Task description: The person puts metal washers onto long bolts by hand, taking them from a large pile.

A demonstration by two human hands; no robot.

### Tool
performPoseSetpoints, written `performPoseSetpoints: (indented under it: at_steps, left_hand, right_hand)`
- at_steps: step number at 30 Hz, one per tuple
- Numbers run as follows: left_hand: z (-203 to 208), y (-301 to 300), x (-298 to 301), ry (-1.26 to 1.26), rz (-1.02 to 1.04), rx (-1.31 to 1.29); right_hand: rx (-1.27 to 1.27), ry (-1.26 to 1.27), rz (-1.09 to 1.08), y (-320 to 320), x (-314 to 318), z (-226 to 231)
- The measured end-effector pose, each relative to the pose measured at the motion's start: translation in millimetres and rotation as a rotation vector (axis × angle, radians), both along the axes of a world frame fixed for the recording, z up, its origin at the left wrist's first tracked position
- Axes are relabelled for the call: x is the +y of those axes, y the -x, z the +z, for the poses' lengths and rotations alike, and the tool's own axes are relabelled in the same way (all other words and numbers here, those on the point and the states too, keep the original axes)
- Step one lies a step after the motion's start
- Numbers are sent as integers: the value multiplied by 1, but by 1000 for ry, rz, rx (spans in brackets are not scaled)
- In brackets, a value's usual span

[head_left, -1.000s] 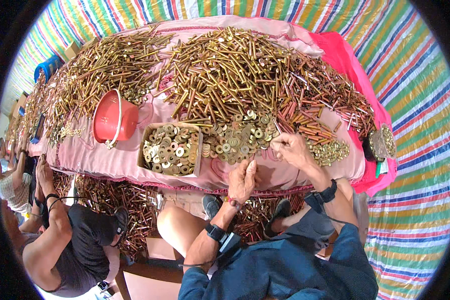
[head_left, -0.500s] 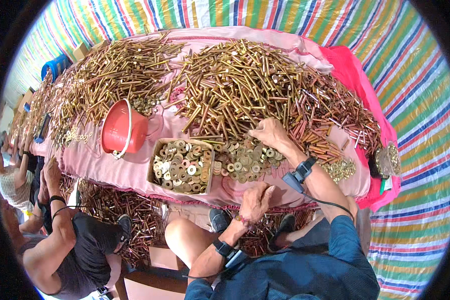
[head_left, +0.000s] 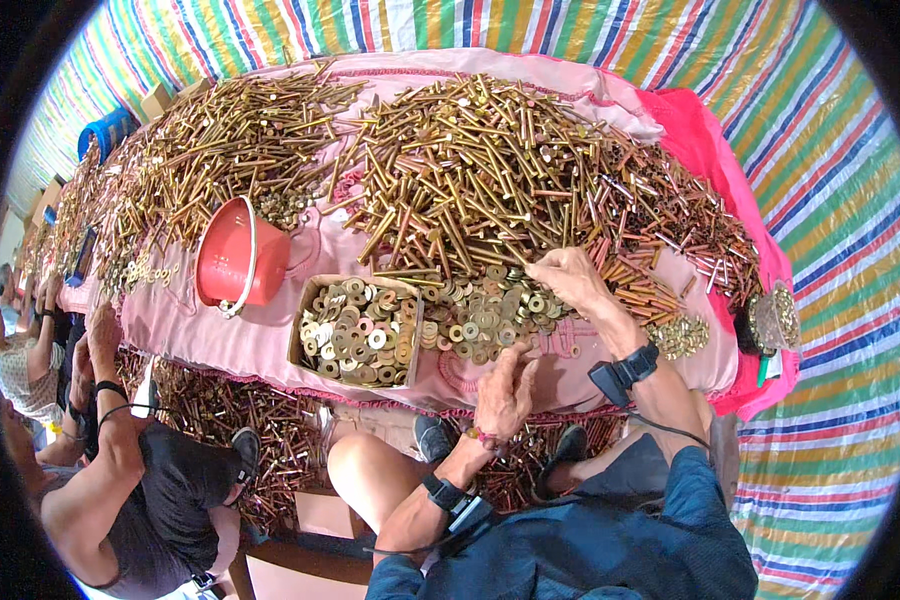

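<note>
My right hand (head_left: 573, 280) is at the near edge of the big heap of long brass-coloured bolts (head_left: 480, 170). Its thumb and fingertips are pinched together, and whatever lies between them is too small to make out. Just below it, loose flat washers (head_left: 490, 315) are spread over the pink cloth. My left hand (head_left: 505, 395) hovers by the table's near edge, below those washers, with fingers stretched out and nothing visible in them. To its left stands a cardboard box (head_left: 295, 350) filled with washers (head_left: 360, 330).
A red bucket (head_left: 242, 255) with a pale handle lies tilted left of the box. Shorter coppery bolts (head_left: 660, 210) cover the right side, near a clear container of small parts (head_left: 773, 315). Another person's hands (head_left: 100, 335) are at the left. More bolts (head_left: 240, 420) lie beneath the table.
My right hand has shifted slightly right and its fingers have drawn into a pinch. My left hand has risen a little toward the washers, its fingers now pointing up and away.
</note>
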State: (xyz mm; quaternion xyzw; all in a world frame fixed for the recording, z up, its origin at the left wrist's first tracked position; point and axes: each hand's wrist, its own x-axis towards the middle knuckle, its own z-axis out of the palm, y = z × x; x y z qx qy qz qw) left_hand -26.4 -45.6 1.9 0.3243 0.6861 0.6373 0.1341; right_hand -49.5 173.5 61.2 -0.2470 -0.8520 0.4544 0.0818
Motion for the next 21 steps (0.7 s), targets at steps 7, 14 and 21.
performPoseSetpoints:
  at_steps: [7,14,21]
  left_hand:
    - [-1,1,9,-56,108,70]
    - [-7,-2,10,1,56,376]
    - [-4,-16,14,25,33,514]
  right_hand:
    - [-23,396,-24,-49,-18,19]
    - [-138,467,86,-121,-53,11]
    - [-49,422,-54,-151,-28,3]
